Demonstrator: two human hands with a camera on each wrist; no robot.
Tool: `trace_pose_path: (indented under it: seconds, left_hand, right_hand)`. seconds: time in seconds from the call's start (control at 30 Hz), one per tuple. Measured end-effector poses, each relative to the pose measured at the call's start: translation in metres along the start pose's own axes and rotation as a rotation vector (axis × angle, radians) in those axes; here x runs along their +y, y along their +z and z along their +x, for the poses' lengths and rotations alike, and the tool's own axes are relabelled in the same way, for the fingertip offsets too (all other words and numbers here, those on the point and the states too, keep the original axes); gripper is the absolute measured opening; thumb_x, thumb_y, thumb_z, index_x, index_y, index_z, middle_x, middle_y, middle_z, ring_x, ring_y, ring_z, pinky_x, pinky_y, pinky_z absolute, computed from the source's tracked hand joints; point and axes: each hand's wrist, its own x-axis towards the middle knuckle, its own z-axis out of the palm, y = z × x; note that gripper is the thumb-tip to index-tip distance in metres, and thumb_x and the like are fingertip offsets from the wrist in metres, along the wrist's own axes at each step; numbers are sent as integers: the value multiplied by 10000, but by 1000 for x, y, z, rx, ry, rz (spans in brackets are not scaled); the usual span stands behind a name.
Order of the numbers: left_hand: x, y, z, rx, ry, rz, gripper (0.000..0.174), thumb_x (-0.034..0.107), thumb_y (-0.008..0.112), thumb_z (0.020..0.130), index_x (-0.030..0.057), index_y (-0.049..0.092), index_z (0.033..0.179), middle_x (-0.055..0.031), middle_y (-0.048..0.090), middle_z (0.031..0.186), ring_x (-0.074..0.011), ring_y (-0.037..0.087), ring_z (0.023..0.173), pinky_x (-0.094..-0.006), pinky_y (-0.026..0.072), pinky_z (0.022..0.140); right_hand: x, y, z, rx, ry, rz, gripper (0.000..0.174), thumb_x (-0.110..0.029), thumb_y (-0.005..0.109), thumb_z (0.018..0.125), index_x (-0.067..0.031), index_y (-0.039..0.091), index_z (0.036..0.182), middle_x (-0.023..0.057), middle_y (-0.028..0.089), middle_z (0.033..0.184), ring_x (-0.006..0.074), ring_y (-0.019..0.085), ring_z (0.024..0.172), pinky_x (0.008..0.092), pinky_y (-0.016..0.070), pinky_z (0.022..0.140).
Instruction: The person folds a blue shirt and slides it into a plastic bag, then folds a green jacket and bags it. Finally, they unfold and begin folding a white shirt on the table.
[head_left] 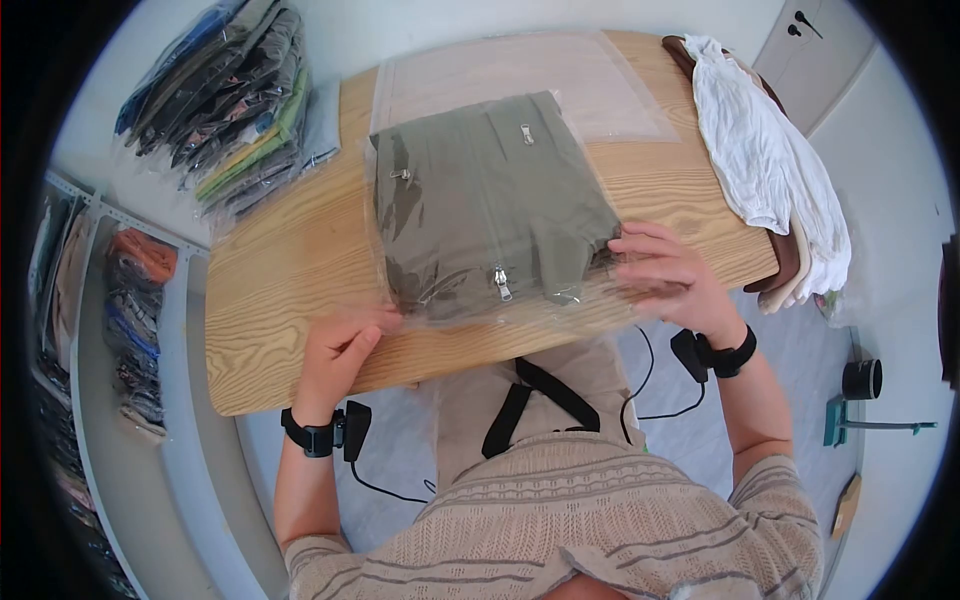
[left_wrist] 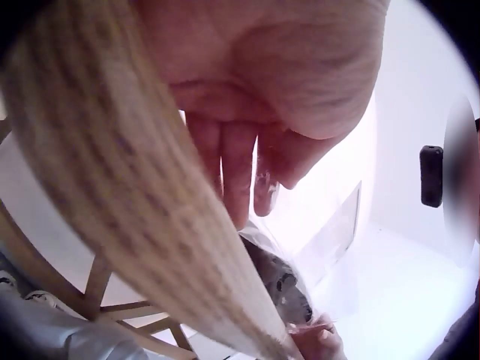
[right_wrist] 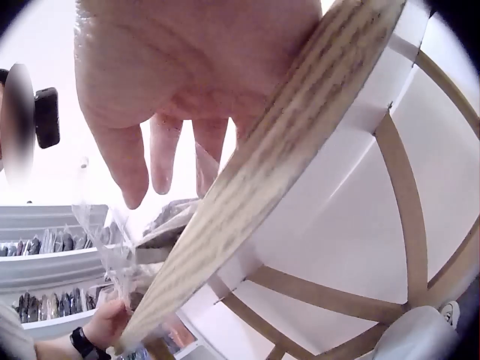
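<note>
**While one pinches, the other presses flat**

Where the clear bag [head_left: 500, 318] reaches the near edge of the worktop [head_left: 270, 310], the left hand [head_left: 338, 352] pinches its corner between thumb and fingers. The right hand [head_left: 668, 280] lies on the bag's other near corner. Its fingers are straight and spread apart, pressing down. Between the two hands, and a little past them, the folded green garment [head_left: 490, 200] sits inside the bag with its zips showing. Past the right hand's fingertips lies a flat bag [head_left: 610, 85]. Well past the left hand is a pile of bagged clothes [head_left: 235, 110]. A white cloth [head_left: 760, 140] hangs out beyond the right hand.
</note>
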Motion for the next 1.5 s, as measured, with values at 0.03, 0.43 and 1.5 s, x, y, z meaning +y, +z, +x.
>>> trace_pose_path:
  seconds: [0.03,0.43,1.5]
  left_hand:
    - [-4,0,-2,-12,65,-15,183,129,585,889,-14,683,948,-117,698,956,-261,631,1010,-355,461,900]
    - [7,-1,2,-88,424,259,249,247,637,850,37,705,965,-121,668,1009,-319,597,988,-381,445,892]
    - [-3,20,45,276,-486,-330,310,287,493,961,65,554,753,-20,584,584,-91,568,511,-204,376,465]
  right_hand:
    - [1,2,-1,26,-104,-48,324,-185,732,758,-89,696,1065,78,650,1154,303,451,1247,442,334,1038]
    - [-6,3,3,-34,-95,52,118,-176,689,814,-66,713,852,58,713,917,261,607,1096,479,244,1090]
    - [9,18,78,293,701,336,381,-305,587,930,-61,560,639,8,516,477,88,467,378,233,387,387]
